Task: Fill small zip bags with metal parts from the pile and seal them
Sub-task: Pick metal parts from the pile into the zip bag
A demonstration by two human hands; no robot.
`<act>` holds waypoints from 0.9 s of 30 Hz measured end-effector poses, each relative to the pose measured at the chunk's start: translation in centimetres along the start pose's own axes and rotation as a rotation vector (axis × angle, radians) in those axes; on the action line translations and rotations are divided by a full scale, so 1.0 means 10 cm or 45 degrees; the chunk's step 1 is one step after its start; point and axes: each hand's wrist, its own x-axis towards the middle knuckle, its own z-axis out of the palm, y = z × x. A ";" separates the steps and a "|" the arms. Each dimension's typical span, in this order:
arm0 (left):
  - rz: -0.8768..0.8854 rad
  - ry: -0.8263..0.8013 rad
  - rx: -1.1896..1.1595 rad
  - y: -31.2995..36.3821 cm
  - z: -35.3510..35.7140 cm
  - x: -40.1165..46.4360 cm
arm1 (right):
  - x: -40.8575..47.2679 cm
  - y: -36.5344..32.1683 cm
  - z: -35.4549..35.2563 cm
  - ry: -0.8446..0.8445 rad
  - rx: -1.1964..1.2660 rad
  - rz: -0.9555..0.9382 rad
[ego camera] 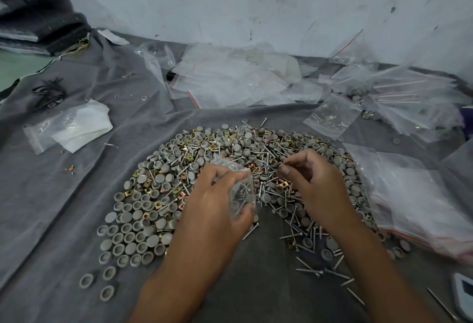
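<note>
The left hand (217, 202) grips a small clear zip bag (242, 189), fingers curled round its top and thumb against its near side; a few screws and a grey cap show through the plastic, though how full it is cannot be told. Just to the right, the right hand (311, 181) hovers above the pile (179, 194) with thumb and forefinger pinched together. Whatever sits between the fingertips is too small to make out; it may be a thin screw.

The pile spreads in an arc round both hands on a grey cloth (51, 207): grey round caps, brass-coloured square clips and silver screws, mixed. Both forearms cover its near middle.

To the right, a stack of clear bags with red strips (414, 207) lies partly cut off by the frame edge. Farther off, loose empty bags (230, 79) lie against the wall, with blurred filled bags (399, 92) at far right. At far left lies a white folded sheet in plastic (74, 128), beyond it a dark tangle (50, 93) of unclear nature. A white object (464, 294) is cropped at the near right corner.
</note>
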 end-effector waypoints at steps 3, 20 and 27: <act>0.011 0.013 -0.008 -0.01 0.01 0.01 | -0.17 -0.30 0.05 -0.037 0.213 -0.238; 0.030 0.030 -0.013 -0.04 0.03 0.01 | -0.42 -0.40 0.26 0.052 -0.410 -0.633; -0.013 0.017 -0.031 -0.03 0.02 -0.02 | -0.02 0.15 -0.17 0.016 -0.577 0.087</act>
